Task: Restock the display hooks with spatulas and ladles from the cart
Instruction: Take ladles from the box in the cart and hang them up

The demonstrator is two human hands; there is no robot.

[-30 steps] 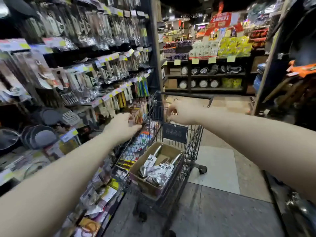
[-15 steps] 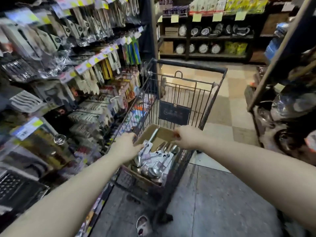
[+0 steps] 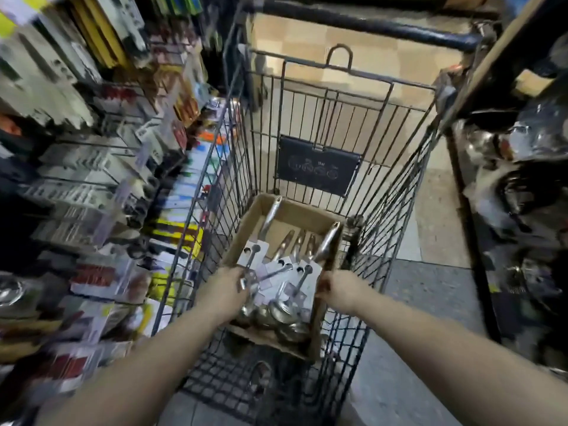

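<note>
A wire cart (image 3: 396,167) stands in a narrow shop aisle, and the view looks down into it from its low end. The floor (image 3: 436,290) beside the cart is grey stone-like slab; beyond the cart's far black bar (image 3: 368,24) it turns to pale beige tiles. Light is dim and the edges of the view are smeared.

To the left of the cart, almost touching its wire side, runs a wall of display hooks (image 3: 101,167) crowded with carded kitchen goods and price tags, too blurred to read. To the right of the cart stands a dark shelf (image 3: 479,72) holding shiny, plastic-wrapped metal pots. A black plaque (image 3: 316,164) hangs on the cart's far wire wall.

Inside the cart, on its bottom, sits an open cardboard box (image 3: 295,215). The ladles (image 3: 276,312) lie heaped in it, bowls toward the near end, steel handles pointing to the cart's far wall, several on white cards.

Both bare arms reach into the cart. The left hand (image 3: 219,290) is at the box's left side, its fingers (image 3: 238,279) bent round the lower stem of one carded ladle (image 3: 252,259). The right hand (image 3: 339,290) is at the box's right wall, its fingers (image 3: 322,285) curled there; whether they grip the wall or a card leaning on it, I cannot tell.
</note>
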